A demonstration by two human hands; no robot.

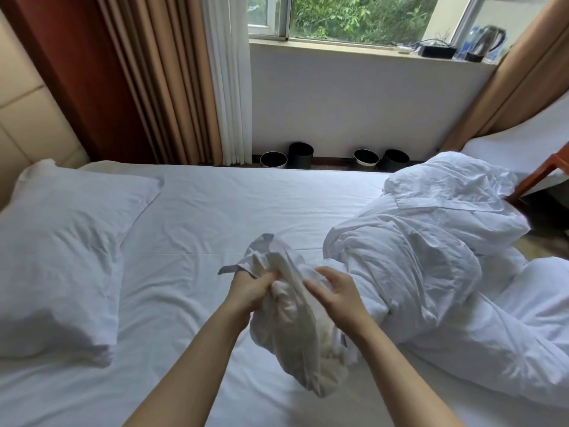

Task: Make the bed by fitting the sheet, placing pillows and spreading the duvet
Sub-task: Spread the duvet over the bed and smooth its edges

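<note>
1. Bedding fills the head view: a white fitted sheet point(234, 204) lies stretched over the bed point(184, 380), smooth but for shallow creases.
2. Toward the left of the bed a plump white pillow point(61, 257) rests flat on the sheet, its far corner near the padded headboard point(21, 118).
3. On the right half of the bed sits the duvet point(431, 257), bunched into a rumpled heap that trails toward the near right edge of the bed.
4. One end of the duvet, a twisted wad of white cover with cream filling showing, is lifted above the middle of the bed, between the two hands.
5. Left hand point(249, 291): its grip is closed tight around the upper part of that lifted duvet end, thumb and fingers pinching the cloth.
6. Right hand point(335, 294): fingers spread and only loosely curled, palm against the right side of the same wad; this grip is not closed on anything.
7. Beyond the far side of the bed, four dark round bins point(334, 158) stand on the floor along the white wall under the window point(354, 16).
8. Tan curtains point(160, 81) hang beyond the bed's far left corner, with a white sheer beside them.
9. A kettle point(488, 41) stands on the windowsill beyond the bed's far right corner.
</note>
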